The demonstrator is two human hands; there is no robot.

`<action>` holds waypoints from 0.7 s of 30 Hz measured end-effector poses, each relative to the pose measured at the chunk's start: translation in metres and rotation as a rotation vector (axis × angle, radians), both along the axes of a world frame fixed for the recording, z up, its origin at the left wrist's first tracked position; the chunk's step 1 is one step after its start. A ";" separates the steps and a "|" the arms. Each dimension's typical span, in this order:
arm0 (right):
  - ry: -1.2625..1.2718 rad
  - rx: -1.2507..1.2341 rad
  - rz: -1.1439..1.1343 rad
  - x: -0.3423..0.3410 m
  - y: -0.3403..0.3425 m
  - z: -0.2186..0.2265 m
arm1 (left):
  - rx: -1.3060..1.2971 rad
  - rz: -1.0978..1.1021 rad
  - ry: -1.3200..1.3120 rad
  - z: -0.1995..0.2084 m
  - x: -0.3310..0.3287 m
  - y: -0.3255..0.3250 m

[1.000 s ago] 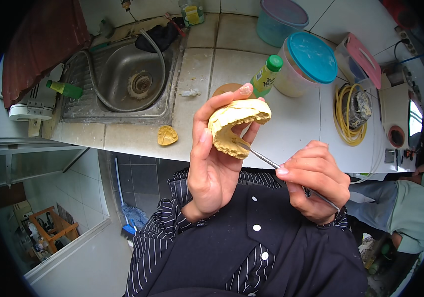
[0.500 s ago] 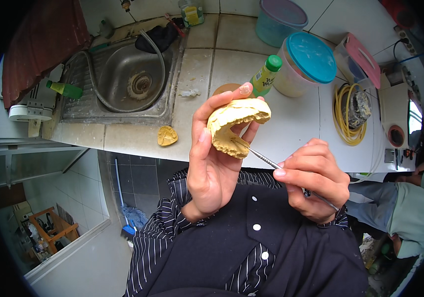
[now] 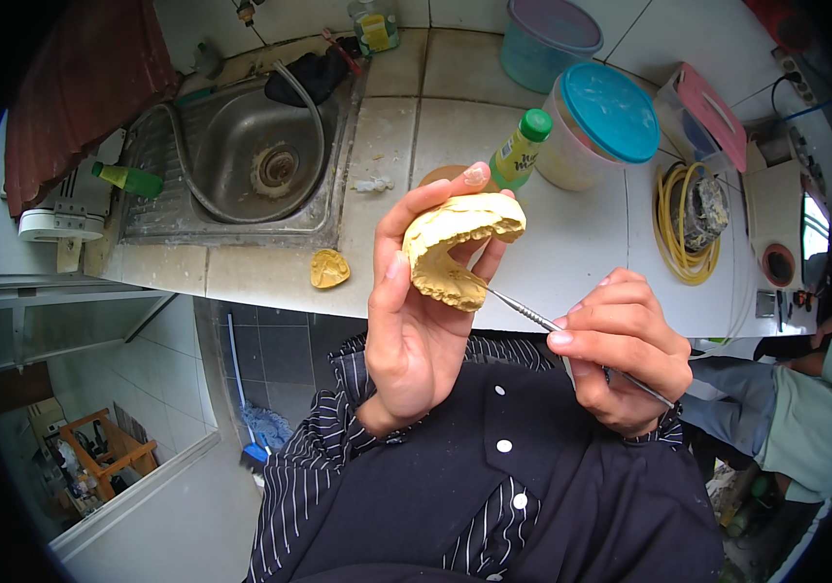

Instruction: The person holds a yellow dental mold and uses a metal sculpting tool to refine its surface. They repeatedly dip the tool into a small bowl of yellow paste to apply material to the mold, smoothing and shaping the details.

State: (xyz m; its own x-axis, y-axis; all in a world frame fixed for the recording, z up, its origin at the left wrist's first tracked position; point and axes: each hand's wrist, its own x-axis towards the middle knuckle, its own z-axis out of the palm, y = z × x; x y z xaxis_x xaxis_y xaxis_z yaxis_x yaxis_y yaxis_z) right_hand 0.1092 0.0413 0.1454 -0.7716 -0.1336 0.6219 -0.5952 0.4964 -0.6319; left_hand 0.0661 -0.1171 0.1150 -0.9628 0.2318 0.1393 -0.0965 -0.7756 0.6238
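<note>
Between the fingers and thumb of my left hand is a yellow plaster dental cast, raised above the counter's front edge with its curved row of teeth turned toward my right. My right hand grips a thin metal dental carver like a pen. The carver's tip meets the inner lower edge of the cast; whether it presses in, I cannot tell. A second, smaller yellow plaster piece lies on the tiled counter, left of my left hand.
A steel sink with a hose is at the left. Behind the cast stand a green bottle and a tub with a blue lid. A coiled yellow hose lies at the right. Another person's light green sleeve shows at far right.
My right hand has drawn slightly back to the right with the carver, its tip now nearer the cast's edge. The cast has shifted a little left.
</note>
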 end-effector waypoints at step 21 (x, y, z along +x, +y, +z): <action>-0.449 -0.252 -0.332 -0.028 0.009 -0.052 | 0.133 0.242 -0.007 -0.025 -0.022 -0.035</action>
State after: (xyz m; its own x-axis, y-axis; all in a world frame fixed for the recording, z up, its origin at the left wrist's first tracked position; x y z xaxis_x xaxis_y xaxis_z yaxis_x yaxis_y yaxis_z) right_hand 0.0812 0.0506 0.0933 -0.9407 0.2683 0.2074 -0.0825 0.4121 -0.9074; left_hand 0.0441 -0.1522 0.0897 -0.9890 -0.0251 0.1458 0.0975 -0.8518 0.5147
